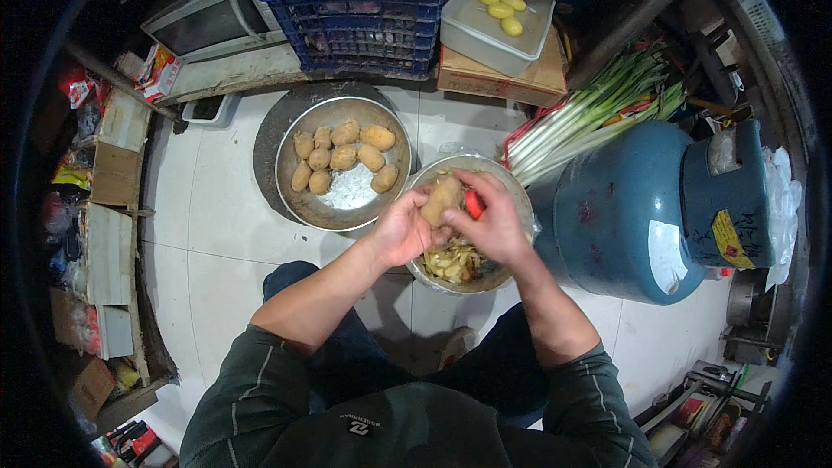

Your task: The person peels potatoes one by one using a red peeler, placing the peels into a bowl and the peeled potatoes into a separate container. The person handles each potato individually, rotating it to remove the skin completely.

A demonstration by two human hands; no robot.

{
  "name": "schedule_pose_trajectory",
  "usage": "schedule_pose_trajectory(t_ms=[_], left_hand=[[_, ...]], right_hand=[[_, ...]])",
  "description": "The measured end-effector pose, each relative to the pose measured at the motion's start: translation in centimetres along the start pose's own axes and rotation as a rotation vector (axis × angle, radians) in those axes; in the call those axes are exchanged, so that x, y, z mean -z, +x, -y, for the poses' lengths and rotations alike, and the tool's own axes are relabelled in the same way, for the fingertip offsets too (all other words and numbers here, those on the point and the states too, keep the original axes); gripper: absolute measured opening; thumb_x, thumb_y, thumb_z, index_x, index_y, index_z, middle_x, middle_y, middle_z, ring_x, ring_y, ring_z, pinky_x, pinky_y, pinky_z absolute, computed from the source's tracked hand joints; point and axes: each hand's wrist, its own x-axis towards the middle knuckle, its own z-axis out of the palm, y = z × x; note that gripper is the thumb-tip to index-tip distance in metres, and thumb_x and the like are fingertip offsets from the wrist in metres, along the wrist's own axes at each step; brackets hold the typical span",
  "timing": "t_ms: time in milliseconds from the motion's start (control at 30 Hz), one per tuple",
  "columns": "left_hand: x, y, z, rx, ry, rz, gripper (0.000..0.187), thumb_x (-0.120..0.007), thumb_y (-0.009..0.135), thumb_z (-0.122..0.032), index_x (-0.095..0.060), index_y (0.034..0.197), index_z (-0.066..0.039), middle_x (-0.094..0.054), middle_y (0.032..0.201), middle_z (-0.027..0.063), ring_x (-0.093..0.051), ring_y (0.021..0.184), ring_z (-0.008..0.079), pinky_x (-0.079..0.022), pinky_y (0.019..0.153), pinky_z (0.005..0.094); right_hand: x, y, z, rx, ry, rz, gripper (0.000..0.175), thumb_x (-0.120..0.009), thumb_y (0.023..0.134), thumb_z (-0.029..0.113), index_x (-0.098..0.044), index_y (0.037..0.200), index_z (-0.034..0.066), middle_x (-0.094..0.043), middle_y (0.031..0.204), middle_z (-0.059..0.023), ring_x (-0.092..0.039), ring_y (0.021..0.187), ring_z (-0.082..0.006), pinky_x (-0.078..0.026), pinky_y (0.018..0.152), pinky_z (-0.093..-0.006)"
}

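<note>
My left hand (pixel 404 227) holds an unpeeled potato (pixel 443 200) over a pot lined with clear plastic (pixel 525 208). My right hand (pixel 491 218) is closed round a tool with a red handle (pixel 474 205), its thumb touching the potato; the tool's working end is hidden. Potato peelings (pixel 455 265) lie in the lined pot below my hands. To the left, a wide metal basin (pixel 288 198) holds several unpeeled potatoes (pixel 344 157). Beyond, several peeled yellow potatoes (pixel 500 10) lie in a white plastic tub (pixel 478 49).
The tub stands on a cardboard box (pixel 500 81). A blue plastic crate (pixel 364 32) is at its left. Spring onions (pixel 585 110) and a large blue gas cylinder (pixel 617 214) are close on the right. Cluttered shelves (pixel 117 253) line the left side.
</note>
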Motion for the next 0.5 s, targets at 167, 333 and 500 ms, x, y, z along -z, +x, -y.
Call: schedule_pose_trajectory(t_ms=[167,333,500], left_hand=[[-1.1,-0.5,1.2,0.088,0.147,0.044,0.038,-0.042,0.102,-0.049,-0.053,0.114,-0.015,-0.059,0.088,0.0025,-0.043,0.062,0.012,-0.031,0.052,0.0275],[-0.6,-0.5,0.8,0.087,0.385,-0.025,0.058,-0.033,0.1,-0.066,-0.054,0.113,-0.013,-0.057,0.082,0.0038,-0.034,0.051,0.0093,-0.025,0.046,0.0238],[0.1,0.0,0.1,0.19,0.098,0.156,0.054,-0.035,0.103,-0.059,-0.055,0.122,-0.013,-0.059,0.086,0.0034,-0.035,0.052,0.0108,-0.029,0.048,0.0244]], right_hand=[[-1.8,-0.3,-0.4,-0.064,-0.07,-0.084,0.034,-0.075,0.084,0.023,-0.064,0.106,-0.0009,-0.062,0.098,-0.018,-0.063,0.086,-0.0353,-0.052,0.077,-0.0416],[-2.9,0.3,-2.8,-0.479,0.253,-0.171,0.019,-0.068,0.093,0.018,-0.063,0.091,-0.0005,-0.06,0.071,-0.0102,-0.057,0.064,-0.017,-0.048,0.063,-0.0338],[-1.3,0.5,-3.7,-0.5,0.275,-0.059,0.021,-0.07,0.092,0.019,-0.063,0.092,-0.0005,-0.062,0.073,-0.0085,-0.053,0.067,-0.0108,-0.047,0.063,-0.0301]])
